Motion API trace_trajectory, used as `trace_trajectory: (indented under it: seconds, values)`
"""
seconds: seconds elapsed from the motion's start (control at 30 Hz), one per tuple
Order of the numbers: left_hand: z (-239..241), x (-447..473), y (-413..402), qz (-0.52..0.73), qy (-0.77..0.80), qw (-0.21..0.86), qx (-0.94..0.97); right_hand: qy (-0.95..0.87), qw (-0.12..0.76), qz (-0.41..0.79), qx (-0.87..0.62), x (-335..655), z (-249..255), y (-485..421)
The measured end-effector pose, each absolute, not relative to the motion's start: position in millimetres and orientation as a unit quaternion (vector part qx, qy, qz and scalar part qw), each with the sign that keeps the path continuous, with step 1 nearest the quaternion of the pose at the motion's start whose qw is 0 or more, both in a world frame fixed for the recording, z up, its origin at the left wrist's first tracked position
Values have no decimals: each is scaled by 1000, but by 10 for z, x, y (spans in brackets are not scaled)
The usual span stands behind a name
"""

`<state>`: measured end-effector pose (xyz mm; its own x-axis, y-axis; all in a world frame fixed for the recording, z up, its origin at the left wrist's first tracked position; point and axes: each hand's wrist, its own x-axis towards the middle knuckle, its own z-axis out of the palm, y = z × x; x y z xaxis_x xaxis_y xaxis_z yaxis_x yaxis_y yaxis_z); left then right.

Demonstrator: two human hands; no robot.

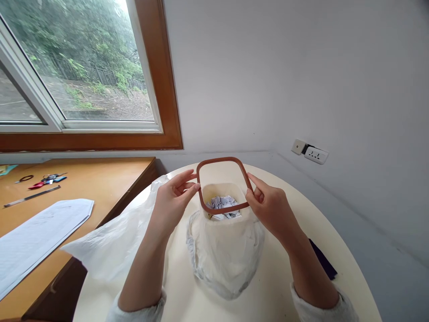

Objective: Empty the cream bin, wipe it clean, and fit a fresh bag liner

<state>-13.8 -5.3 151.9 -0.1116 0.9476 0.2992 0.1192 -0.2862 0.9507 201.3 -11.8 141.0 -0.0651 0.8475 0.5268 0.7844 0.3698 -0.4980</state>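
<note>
A brown rounded-square rim ring [224,160] is held in the air by both hands. My left hand [174,197] pinches its left side, and my right hand [268,199] grips the right side between thumb and fingers. Beneath the ring stands a cream trash bin [205,190] with crumpled paper [224,203] inside. A thin white plastic bag [228,264] hangs around the outside of the bin, its edge spread on the table. The ring looks to be above the bin's mouth, apart from it.
Another white plastic bag [114,241] lies at the left of the round table [278,295]. A dark flat object [323,259] is beside my right forearm. On the wooden desk [110,179] are paper sheets [43,237], keys [50,179] and a pen-like stick [31,197]. Wall sockets [316,154] are at right.
</note>
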Motion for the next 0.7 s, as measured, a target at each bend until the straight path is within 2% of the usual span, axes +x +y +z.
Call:
trace_trajectory:
  seconds: [0.2, 0.5, 0.7]
  values:
    - [1515, -117, -64, 512, 494, 365, 601, -728, 318, 122, -595, 2027, 1414, -96]
    - [1493, -117, -56, 417, 577, 271, 648, -730, 273, 158, -606, 2030, 1449, -120]
    - [1472, -102, -54, 362, 596, 265, 666, -734, 245, 177, -608, 2036, 1478, -145]
